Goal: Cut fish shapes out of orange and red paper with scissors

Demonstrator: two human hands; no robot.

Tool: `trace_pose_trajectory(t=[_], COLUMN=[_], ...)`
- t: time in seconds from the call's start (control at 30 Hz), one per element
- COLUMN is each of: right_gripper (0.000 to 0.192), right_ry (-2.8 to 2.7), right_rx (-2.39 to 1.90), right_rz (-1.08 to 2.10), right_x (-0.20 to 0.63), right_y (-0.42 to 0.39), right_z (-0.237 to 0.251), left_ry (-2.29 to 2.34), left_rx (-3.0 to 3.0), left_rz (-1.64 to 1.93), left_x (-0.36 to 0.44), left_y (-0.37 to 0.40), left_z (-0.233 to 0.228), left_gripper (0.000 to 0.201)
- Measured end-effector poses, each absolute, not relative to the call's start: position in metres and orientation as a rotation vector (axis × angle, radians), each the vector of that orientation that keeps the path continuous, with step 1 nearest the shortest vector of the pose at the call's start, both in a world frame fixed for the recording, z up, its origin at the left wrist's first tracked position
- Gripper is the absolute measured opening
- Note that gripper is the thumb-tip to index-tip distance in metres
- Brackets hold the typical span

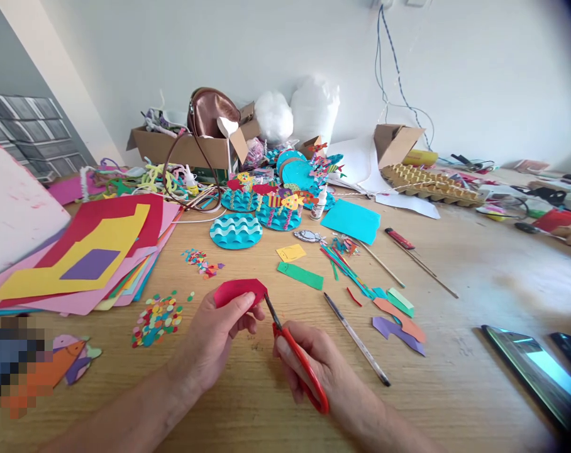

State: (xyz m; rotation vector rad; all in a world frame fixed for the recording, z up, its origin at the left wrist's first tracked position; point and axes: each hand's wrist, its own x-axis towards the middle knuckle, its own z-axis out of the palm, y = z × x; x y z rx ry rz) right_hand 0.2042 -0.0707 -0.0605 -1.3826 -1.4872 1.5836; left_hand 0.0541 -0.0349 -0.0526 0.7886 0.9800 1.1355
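While the left hand [219,327] pinches the red paper [233,290] above the table [238,402] and the right hand [316,349] closes around the red-handled scissors [302,360], whose tips meet the paper's right edge, turning the paper rather than the scissors should best keep the cut smooth.

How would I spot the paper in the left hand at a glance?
On the wooden table, look just nearer than the oval blue wavy piece. There the left hand pinches a red paper piece, with the tips of the scissors at its right end. Unlike the big red sheet farther left, it is small and hand-held.
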Motion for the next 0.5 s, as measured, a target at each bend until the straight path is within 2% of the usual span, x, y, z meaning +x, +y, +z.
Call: trace_pose_trajectory(t=[0.5], right_gripper=[0.028], right_ry=[-1.554], right_rx=[-1.410], right_rz=[1.525], right_x=[0.2037], right_y=[-0.0706], right_z=[-0.0592], left_ry=[0.956], left_rx=[0.700], left_rz=[1.132], left_x=[0.0575], left_y=[-0.0369], left_z=[-0.0505], left_gripper=[0.011])
